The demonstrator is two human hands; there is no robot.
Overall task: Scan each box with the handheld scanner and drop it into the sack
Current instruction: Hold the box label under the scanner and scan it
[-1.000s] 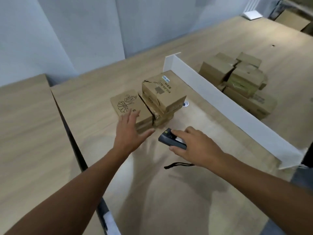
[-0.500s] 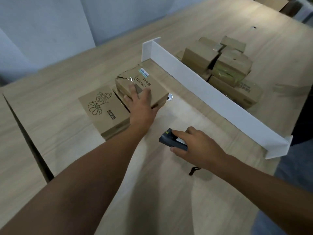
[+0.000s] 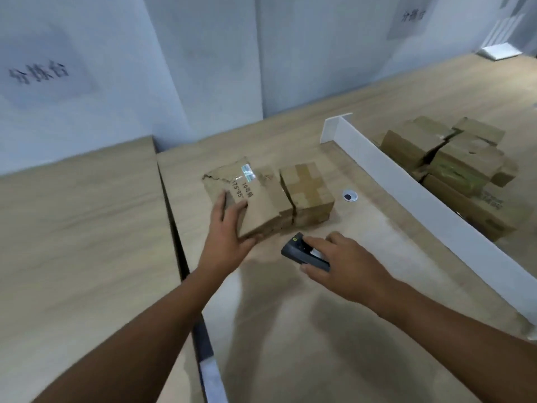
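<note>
The torn box (image 3: 261, 205), on the desk (image 3: 290, 330), is held at its near corner by the left grip (image 3: 229, 231), fingers (image 3: 235, 206) flat on top, thumb at the edge. The scanner (image 3: 299, 250) is clasped in the right grip (image 3: 343, 266), just right of the box, its nose pointed forward-left toward it.

My left hand (image 3: 229, 228) grabs the box (image 3: 263, 203) corner. My right hand (image 3: 345, 269) holds the scanner (image 3: 294, 252). Both arms reach out.

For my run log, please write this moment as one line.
left hand: holds torn box | right hand: holds scanner | taped box: beside torn box | sack: not in view
</note>
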